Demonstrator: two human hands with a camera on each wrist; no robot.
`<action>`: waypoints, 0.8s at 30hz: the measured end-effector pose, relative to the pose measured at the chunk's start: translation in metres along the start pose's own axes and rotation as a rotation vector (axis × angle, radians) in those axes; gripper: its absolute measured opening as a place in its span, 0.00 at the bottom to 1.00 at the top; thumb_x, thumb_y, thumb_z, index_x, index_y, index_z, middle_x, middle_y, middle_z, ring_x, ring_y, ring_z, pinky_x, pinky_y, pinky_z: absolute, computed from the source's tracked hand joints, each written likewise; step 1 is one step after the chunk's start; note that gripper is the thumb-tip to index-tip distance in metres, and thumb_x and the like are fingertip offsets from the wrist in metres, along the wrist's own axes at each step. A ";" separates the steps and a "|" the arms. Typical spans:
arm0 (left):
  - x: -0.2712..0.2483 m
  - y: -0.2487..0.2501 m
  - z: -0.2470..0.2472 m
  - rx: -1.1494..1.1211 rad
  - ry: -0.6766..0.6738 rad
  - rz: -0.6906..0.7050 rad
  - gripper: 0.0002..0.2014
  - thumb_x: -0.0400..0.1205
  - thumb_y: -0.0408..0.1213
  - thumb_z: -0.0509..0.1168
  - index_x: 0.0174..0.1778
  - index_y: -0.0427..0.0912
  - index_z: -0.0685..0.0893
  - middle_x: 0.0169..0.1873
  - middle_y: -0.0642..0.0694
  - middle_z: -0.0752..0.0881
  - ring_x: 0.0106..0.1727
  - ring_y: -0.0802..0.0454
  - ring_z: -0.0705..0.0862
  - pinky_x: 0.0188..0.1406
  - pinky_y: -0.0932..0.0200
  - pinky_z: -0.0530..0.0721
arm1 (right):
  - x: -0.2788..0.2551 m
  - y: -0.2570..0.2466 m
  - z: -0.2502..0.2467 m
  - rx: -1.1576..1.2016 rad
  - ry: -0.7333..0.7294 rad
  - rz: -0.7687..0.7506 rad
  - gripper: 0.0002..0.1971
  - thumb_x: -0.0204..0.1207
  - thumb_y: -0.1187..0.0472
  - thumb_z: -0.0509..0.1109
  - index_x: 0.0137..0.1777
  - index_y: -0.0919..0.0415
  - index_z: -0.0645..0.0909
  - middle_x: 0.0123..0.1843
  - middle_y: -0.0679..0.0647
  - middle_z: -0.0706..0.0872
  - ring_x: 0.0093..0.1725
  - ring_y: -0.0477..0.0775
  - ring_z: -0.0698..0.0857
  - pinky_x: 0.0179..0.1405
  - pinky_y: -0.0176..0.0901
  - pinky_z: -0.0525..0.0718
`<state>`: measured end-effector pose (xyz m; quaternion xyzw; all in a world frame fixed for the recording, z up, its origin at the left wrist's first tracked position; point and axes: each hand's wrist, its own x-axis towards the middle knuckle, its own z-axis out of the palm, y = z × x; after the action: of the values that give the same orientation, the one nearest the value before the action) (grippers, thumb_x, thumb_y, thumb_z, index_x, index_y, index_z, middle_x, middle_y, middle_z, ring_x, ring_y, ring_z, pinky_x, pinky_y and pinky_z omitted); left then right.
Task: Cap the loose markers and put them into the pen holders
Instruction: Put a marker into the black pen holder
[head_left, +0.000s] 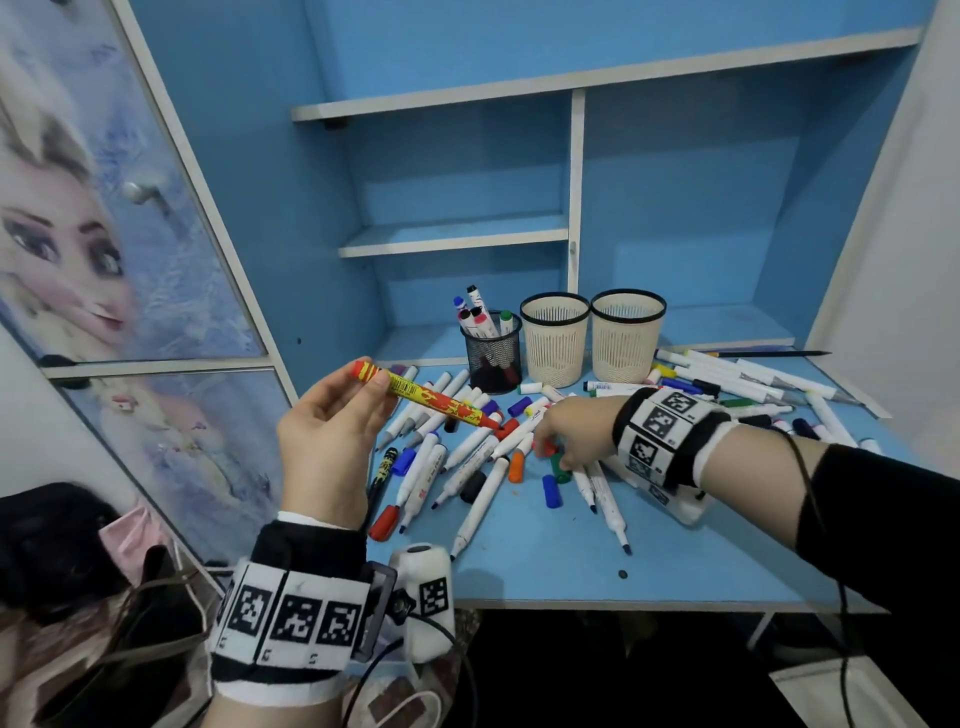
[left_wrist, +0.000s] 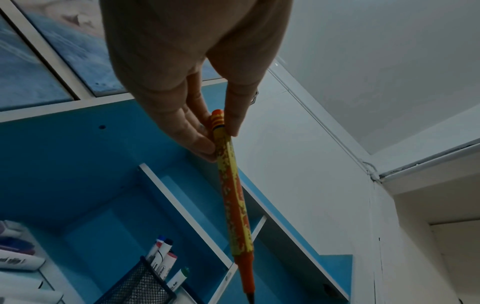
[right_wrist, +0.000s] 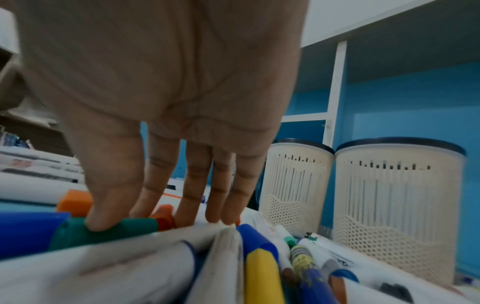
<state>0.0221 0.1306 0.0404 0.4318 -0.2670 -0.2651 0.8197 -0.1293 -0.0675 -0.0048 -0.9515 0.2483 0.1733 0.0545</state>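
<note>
Two grips noted: left hand (head_left: 332, 431) pinching uncapped red-yellow marker (head_left: 426, 401) aloft over desk (head_left: 545, 561) left edge, right hand (head_left: 566, 434) fingers straight, pressing loose caps (right_wrist: 109, 230) mid-desk; risk of mismatched cap or scattered caps rolling off the front edge.

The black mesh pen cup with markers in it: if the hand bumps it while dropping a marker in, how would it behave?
The black mesh cup is probably light: wire mesh, few markers inside. Those markers stand well above the rim and lean left, so a knock may tip it. On the smooth blue desk it might equally slide.
</note>
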 end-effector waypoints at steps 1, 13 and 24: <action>0.000 0.000 0.000 -0.004 0.000 -0.005 0.06 0.79 0.23 0.64 0.47 0.37 0.80 0.28 0.51 0.90 0.38 0.58 0.90 0.44 0.68 0.87 | 0.001 -0.001 -0.001 -0.009 -0.013 0.002 0.16 0.76 0.61 0.70 0.64 0.54 0.80 0.62 0.52 0.83 0.56 0.51 0.80 0.51 0.37 0.74; -0.002 -0.003 0.005 -0.061 0.031 -0.042 0.05 0.79 0.23 0.64 0.45 0.36 0.81 0.29 0.49 0.90 0.38 0.57 0.90 0.47 0.65 0.87 | 0.002 -0.005 -0.014 0.078 0.105 0.001 0.07 0.78 0.65 0.66 0.53 0.59 0.82 0.37 0.42 0.76 0.40 0.45 0.76 0.35 0.33 0.71; 0.003 -0.010 0.008 -0.088 0.095 -0.094 0.02 0.78 0.27 0.68 0.42 0.36 0.81 0.32 0.47 0.89 0.40 0.52 0.89 0.47 0.64 0.87 | -0.061 -0.013 -0.013 0.548 0.498 0.096 0.13 0.77 0.67 0.68 0.57 0.49 0.83 0.45 0.42 0.81 0.41 0.42 0.78 0.39 0.23 0.74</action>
<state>0.0166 0.1191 0.0363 0.4193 -0.1953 -0.2942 0.8364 -0.1684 -0.0310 0.0291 -0.9019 0.3352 -0.1340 0.2371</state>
